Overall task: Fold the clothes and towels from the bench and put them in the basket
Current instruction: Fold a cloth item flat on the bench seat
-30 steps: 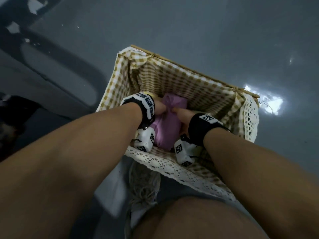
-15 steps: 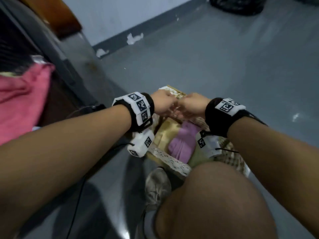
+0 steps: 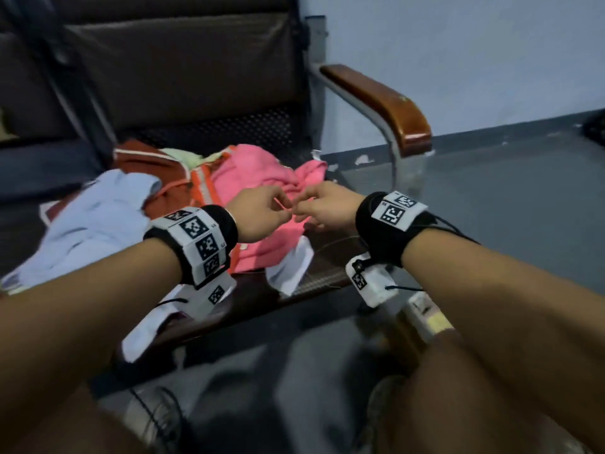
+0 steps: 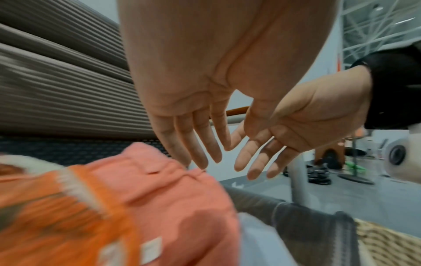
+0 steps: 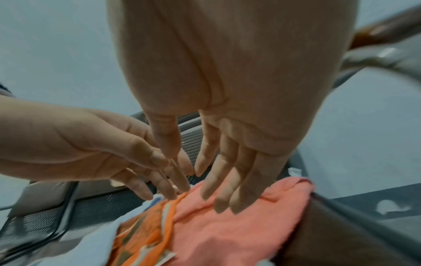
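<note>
**Hands close in on pink cloth atop the laundry heap**

Two hands, left [image 3: 262, 213] and right [image 3: 327, 208], hover side by side over a crumpled pink cloth [image 3: 262, 178] at the right end of the desk [image 3: 320, 280]. Both wrist views show the fingers straight and slightly spread, holding nothing, their tips just above the fabric; whether any tip already touches it cannot be told.

The pink cloth lies bunched and creased, thick and soft-looking, likely a towel, with one corner reaching right toward the seat's edge. An orange garment [image 3: 198, 185] with pale stripes sits against its left side, a rust-red piece [image 3: 147, 162] lies farther back, and a pale blue cloth [image 3: 98, 217] spreads to the left. White fabric [image 3: 289, 267] hangs over the near edge below the pink. Only a woven corner of the basket [image 4: 387, 239] shows, low and to the right in the left wrist view.

The risk, judged from here: the pink cloth overlaps its orange neighbour, so a grab taken too far left could drag both up together. A lift from the bunched middle instead of an edge would leave the cloth twisted and slow the fold, and the white fabric at the rim could be pulled to the floor
</note>
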`<state>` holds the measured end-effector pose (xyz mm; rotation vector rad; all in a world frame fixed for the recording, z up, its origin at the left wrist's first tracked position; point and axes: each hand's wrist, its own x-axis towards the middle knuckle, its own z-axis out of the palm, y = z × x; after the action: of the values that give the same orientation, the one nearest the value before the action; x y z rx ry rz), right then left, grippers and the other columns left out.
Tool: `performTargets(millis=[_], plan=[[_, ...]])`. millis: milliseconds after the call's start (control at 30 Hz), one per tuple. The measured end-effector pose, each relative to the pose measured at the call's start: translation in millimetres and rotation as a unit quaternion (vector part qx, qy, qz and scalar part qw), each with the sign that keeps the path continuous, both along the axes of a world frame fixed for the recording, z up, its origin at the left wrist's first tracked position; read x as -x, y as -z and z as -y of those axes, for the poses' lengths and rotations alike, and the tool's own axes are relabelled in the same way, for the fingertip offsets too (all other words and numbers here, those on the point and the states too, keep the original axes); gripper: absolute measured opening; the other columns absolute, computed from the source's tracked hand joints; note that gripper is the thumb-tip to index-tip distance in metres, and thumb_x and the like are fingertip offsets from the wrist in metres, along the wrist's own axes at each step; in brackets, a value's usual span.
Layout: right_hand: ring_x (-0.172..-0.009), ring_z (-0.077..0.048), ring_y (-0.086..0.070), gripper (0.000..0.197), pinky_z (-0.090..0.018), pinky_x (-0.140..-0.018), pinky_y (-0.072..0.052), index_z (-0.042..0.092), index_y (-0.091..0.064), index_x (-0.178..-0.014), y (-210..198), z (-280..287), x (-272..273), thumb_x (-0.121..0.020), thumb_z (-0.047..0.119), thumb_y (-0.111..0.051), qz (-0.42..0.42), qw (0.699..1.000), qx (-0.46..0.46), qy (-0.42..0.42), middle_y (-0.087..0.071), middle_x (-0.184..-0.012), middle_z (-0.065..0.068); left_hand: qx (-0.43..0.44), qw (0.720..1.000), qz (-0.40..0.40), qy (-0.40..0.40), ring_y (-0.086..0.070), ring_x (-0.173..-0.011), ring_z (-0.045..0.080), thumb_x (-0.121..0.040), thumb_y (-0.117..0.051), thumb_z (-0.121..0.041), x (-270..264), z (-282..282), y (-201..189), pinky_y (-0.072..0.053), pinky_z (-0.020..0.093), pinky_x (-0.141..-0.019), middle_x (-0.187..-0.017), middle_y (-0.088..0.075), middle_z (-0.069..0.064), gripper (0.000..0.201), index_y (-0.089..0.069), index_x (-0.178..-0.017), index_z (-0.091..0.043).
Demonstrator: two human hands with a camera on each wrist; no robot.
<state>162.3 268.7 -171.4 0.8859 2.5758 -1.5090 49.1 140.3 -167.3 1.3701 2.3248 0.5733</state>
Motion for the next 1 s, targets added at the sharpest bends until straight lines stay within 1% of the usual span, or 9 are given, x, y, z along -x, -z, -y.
performTargets(millis=[133, 233, 333, 467, 633, 767, 833, 900, 1000], plan=[[-0.082, -0.012, -0.059, 0.033, -0.028, -0.077, -0.050, 0.011, -0.069, -0.121, 22.3, 43.5, 61.2, -0.093, 0.027, -0.066, 0.015, 0.995, -0.073, -0.068, -0.069, -0.095, 0.002, 0.045, 0.995, -0.017, -0.083, -0.062, -0.107, 0.024, -0.091, -0.062, -0.032, 49.8, 52.0, 30.3, -0.048, 0.031, -0.089, -0.122, -0.067, 0.005, 0.039, -0.060, -0.127, -0.017], [-0.111, -0.019, -0.062, 0.053, -0.028, -0.093, -0.047, 0.013, -0.059, -0.137, 46.6, 55.6, 81.7, -0.089, 0.033, -0.069, 0.047, 0.984, -0.141, -0.096, -0.064, -0.132, -0.007, 0.085, 0.991, -0.031, -0.104, -0.060, -0.099, 0.023, -0.087, -0.066, -0.030, 70.0, 74.9, 57.8, -0.045, 0.028, -0.082, -0.120, -0.066, 0.006, 0.042, -0.060, -0.127, -0.018], [-0.128, -0.030, -0.055, 0.075, -0.035, -0.105, -0.046, 0.011, -0.045, -0.146, 68.6, 52.9, 83.1, -0.081, 0.031, -0.075, 0.104, 0.959, -0.226, -0.138, -0.054, -0.145, -0.013, 0.103, 0.989, -0.062, -0.088, -0.058, -0.112, 0.028, -0.082, -0.074, -0.035, 77.2, 79.9, 76.0, -0.046, 0.032, -0.094, -0.126, -0.057, 0.009, 0.057, -0.054, -0.133, -0.019], [-0.118, -0.032, -0.060, 0.075, -0.038, -0.098, -0.051, 0.021, -0.043, -0.144, 83.9, 40.5, 83.1, -0.077, 0.024, -0.077, 0.100, 0.930, -0.325, -0.144, -0.062, -0.132, -0.012, 0.066, 0.987, -0.080, -0.122, -0.058, -0.108, 0.031, -0.073, -0.077, -0.055, 81.1, 69.8, 80.8, -0.050, 0.043, -0.095, -0.121, -0.056, 0.010, 0.073, -0.048, -0.128, -0.017], [-0.105, -0.031, -0.066, 0.018, -0.036, -0.088, -0.051, 0.020, -0.074, -0.107, 80.8, 27.8, 87.4, -0.095, 0.025, -0.061, 0.059, 0.923, -0.365, -0.109, -0.073, -0.111, -0.008, 0.040, 0.984, -0.123, -0.122, -0.048, -0.121, 0.031, -0.072, -0.072, -0.057, 80.2, 60.3, 84.6, -0.047, 0.045, -0.098, -0.130, -0.048, 0.010, 0.079, -0.043, -0.137, -0.023], [-0.085, -0.035, -0.065, 0.017, -0.039, -0.073, -0.047, 0.012, -0.059, -0.095, 59.9, 29.2, 83.4, -0.103, 0.021, -0.046, -0.075, 0.948, -0.304, -0.065, -0.066, -0.087, -0.011, -0.003, 0.987, -0.157, -0.035, -0.043, -0.128, 0.029, -0.063, -0.063, -0.071, 70.1, 51.3, 78.7, -0.038, 0.045, -0.108, -0.139, -0.047, 0.006, 0.089, -0.047, -0.136, -0.024], [-0.084, -0.031, -0.062, 0.014, -0.042, -0.077, -0.047, 0.013, -0.051, -0.099, 48.3, 34.6, 77.3, -0.105, 0.022, -0.042, -0.134, 0.951, -0.272, -0.064, -0.061, -0.088, -0.008, -0.024, 0.981, -0.191, -0.008, -0.052, -0.117, 0.029, -0.068, -0.061, -0.067, 62.4, 46.6, 71.5, -0.038, 0.043, -0.104, -0.122, -0.060, 0.007, 0.063, -0.055, -0.110, -0.021], [-0.082, -0.025, -0.060, 0.013, -0.041, -0.077, -0.047, 0.011, -0.051, -0.098, 37.4, 38.6, 69.8, -0.105, 0.021, -0.046, -0.185, 0.947, -0.256, -0.059, -0.061, -0.089, -0.007, -0.083, 0.976, -0.200, -0.020, -0.061, -0.097, 0.034, -0.080, -0.064, -0.041, 57.1, 42.1, 59.3, -0.041, 0.041, -0.089, -0.095, -0.067, 0.010, 0.025, -0.047, -0.085, -0.023], [-0.073, -0.013, -0.055, 0.013, -0.029, -0.072, -0.045, 0.010, -0.057, -0.104, 25.6, 35.6, 55.6, -0.096, 0.021, -0.057, -0.244, 0.948, -0.202, -0.014, -0.062, -0.082, -0.002, -0.209, 0.972, -0.098, -0.049, -0.061, -0.081, 0.034, -0.085, -0.053, -0.017, 45.8, 37.1, 39.0, -0.046, 0.041, -0.074, -0.083, -0.067, 0.011, 0.002, -0.054, -0.083, -0.016]])
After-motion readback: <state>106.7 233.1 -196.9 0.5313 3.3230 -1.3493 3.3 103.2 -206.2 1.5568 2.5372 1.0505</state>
